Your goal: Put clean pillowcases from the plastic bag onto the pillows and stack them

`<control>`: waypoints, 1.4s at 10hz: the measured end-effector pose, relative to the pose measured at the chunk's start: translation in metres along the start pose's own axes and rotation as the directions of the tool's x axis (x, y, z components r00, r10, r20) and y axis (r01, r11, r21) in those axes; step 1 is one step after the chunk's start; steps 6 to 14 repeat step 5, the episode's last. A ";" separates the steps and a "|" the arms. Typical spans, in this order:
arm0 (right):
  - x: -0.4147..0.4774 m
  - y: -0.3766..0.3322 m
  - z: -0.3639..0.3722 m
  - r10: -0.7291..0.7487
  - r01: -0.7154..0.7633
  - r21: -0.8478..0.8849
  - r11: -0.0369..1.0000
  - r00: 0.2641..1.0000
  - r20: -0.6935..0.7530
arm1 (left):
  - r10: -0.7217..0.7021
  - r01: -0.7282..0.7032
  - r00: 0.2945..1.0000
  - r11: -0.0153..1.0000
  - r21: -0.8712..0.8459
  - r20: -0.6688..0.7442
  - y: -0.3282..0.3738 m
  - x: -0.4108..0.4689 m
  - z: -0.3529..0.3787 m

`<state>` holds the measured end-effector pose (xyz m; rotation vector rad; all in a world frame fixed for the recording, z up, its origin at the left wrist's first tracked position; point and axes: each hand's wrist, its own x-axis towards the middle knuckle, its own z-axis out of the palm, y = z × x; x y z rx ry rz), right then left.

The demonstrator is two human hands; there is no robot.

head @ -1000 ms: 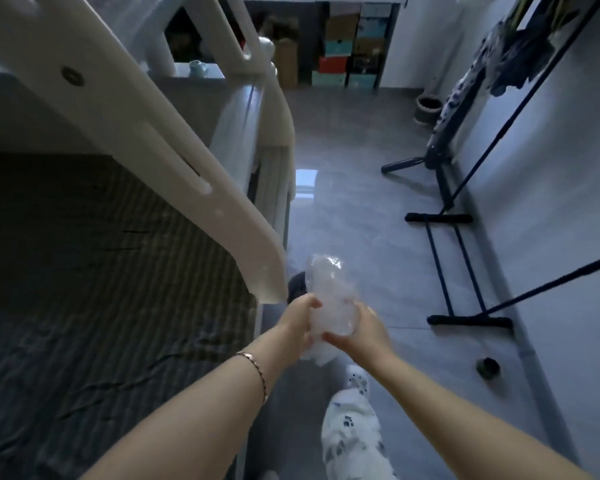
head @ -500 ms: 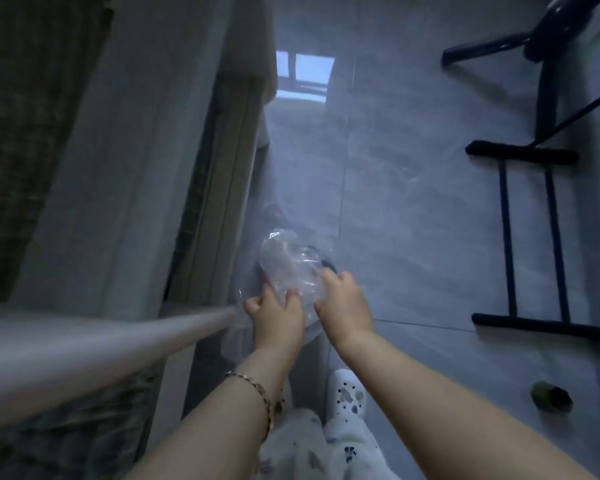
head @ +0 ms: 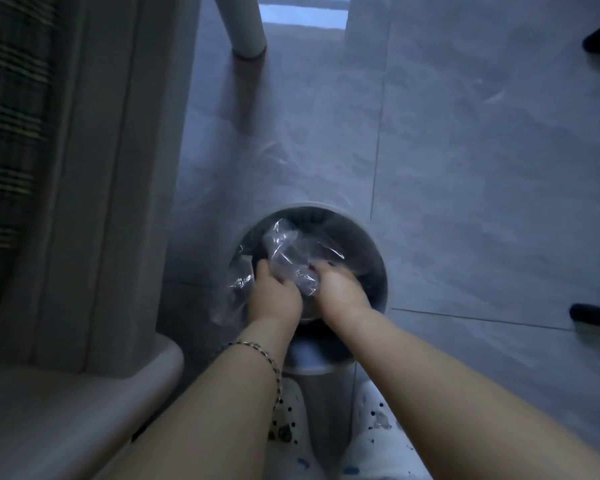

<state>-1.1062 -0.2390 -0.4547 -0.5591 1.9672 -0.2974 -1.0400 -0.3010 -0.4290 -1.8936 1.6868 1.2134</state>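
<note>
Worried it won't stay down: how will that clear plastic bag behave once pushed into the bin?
The plastic bag looks thin, crumpled and floppy, so probably very light. It may spring back up: part already hangs over the bin rim beside the left hand.

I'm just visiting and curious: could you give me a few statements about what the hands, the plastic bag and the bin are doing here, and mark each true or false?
1. Both hands grip the crumpled plastic bag. True: the left hand and the right hand each hold it.
2. The bag is over a round bin on the floor. True.
3. The bag is dark and opaque. False: it is clear plastic.
4. A bracelet sits on the right wrist. False: it is on the left wrist.
5. The bin stands on top of the bed. False: it stands on the grey tiled floor beside the bed.
</note>
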 end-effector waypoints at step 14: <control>-0.159 -0.063 -0.073 0.135 -0.135 -0.021 0.991 0.991 0.005 | -0.071 0.034 0.993 0.942 0.335 0.099 0.059 -0.147 -0.089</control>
